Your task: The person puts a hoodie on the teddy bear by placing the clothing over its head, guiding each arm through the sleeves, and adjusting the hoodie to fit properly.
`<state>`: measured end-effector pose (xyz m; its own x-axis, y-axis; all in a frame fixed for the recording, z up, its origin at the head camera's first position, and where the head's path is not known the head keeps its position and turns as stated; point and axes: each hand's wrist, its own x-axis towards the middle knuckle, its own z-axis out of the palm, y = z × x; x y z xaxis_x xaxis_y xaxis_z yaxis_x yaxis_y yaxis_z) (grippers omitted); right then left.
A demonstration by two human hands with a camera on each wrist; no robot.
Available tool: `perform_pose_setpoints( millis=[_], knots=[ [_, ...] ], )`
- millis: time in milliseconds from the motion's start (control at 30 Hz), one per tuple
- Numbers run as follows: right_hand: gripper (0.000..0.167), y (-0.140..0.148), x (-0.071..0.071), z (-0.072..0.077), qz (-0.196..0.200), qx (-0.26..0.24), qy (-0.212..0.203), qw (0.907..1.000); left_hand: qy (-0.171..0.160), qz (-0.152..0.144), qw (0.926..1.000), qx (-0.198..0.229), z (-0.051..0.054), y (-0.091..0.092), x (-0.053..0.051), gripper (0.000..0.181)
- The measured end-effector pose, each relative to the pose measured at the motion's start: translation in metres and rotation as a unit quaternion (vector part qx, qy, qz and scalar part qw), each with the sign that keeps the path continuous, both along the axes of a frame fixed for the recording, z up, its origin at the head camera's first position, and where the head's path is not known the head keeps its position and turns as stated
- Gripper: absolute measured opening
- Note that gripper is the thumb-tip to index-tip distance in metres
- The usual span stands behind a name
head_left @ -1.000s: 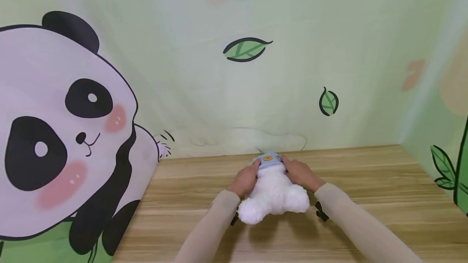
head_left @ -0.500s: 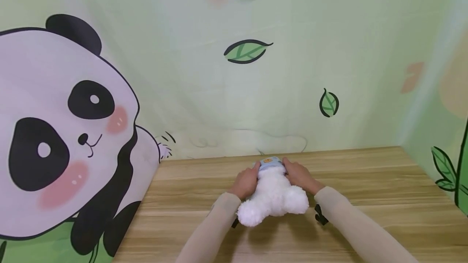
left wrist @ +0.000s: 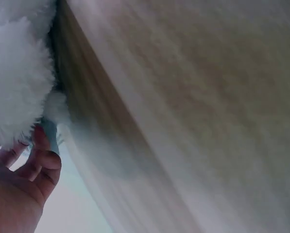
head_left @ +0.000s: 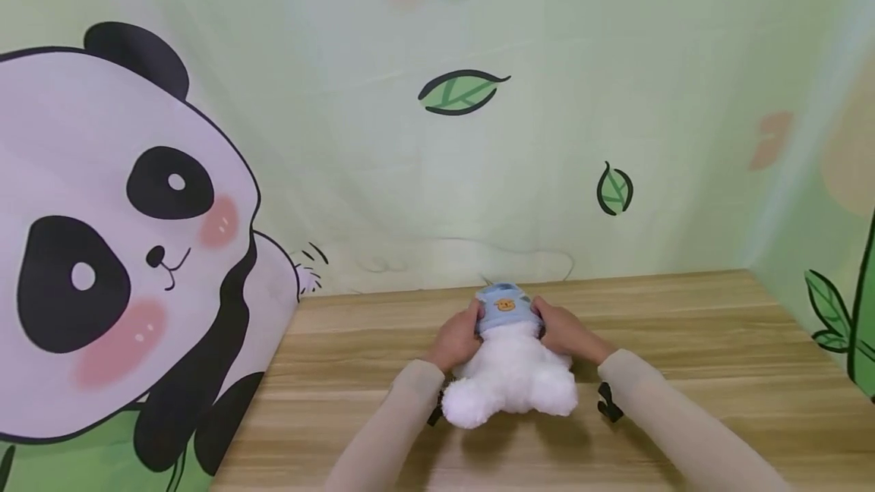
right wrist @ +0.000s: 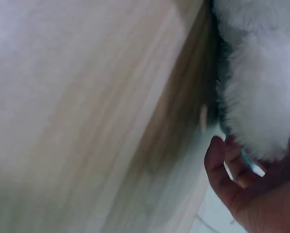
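A fluffy white plush toy (head_left: 513,374) is between both hands in the head view, its two rounded limbs toward me. Around its far end sits a small light-blue garment (head_left: 502,316) with an orange animal-face patch. My left hand (head_left: 456,336) grips the garment's left side, thumb on top. On the other side, my right hand (head_left: 569,334) grips it in the same way. White fur (left wrist: 18,80) fills the left wrist view's upper left, above curled fingers (left wrist: 45,167). In the right wrist view, fur (right wrist: 264,92) partly hides the right fingers (right wrist: 217,167). The toy's far end is hidden.
Under the toy lies a wood-grain tabletop (head_left: 369,340), reaching back to a pale green cloth backdrop (head_left: 342,135). A large printed panda (head_left: 184,127) covers the left side. Another green panel (head_left: 820,249) stands at the right. A black wrist strap (head_left: 608,402) shows beneath the right sleeve.
The far end of the toy has tipped up, so more of the blue garment and its patch show. Both hands have turned slightly with it and still grip its sides.
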<state>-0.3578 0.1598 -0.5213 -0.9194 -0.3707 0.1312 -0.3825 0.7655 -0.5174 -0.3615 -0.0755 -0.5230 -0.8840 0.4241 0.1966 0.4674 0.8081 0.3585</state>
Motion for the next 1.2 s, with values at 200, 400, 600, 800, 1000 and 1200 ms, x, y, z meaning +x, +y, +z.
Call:
perform_pose_setpoints(
  millis=[200,400,600,800,1000,1200],
  knots=[
    [0.034,0.003,0.005,-0.002,-0.015,0.003,0.002,0.9999,-0.033,0.007,0.9993,-0.019,0.009,0.005,0.004,0.037],
    [0.035,-0.002,0.003,-0.006,-0.027,0.005,0.022,0.9994,-0.042,0.005,0.9991,-0.004,0.006,0.005,0.004,0.038],
    [0.034,-0.008,0.001,-0.006,-0.028,0.022,0.030,0.9989,-0.028,0.017,0.9992,-0.023,0.006,0.011,0.002,0.044],
    [0.028,-0.013,0.004,0.001,-0.041,0.033,0.021,0.9984,-0.015,0.002,0.9990,-0.041,0.004,0.011,0.001,0.044],
    [0.022,-0.012,0.004,0.004,-0.045,0.048,0.032,0.9973,-0.001,0.014,0.9989,-0.045,0.007,0.014,0.001,0.043],
    [0.024,-0.010,0.005,0.000,-0.067,0.056,0.027,0.9958,0.032,0.055,0.9955,-0.070,0.008,0.021,0.005,0.043]
  ],
)
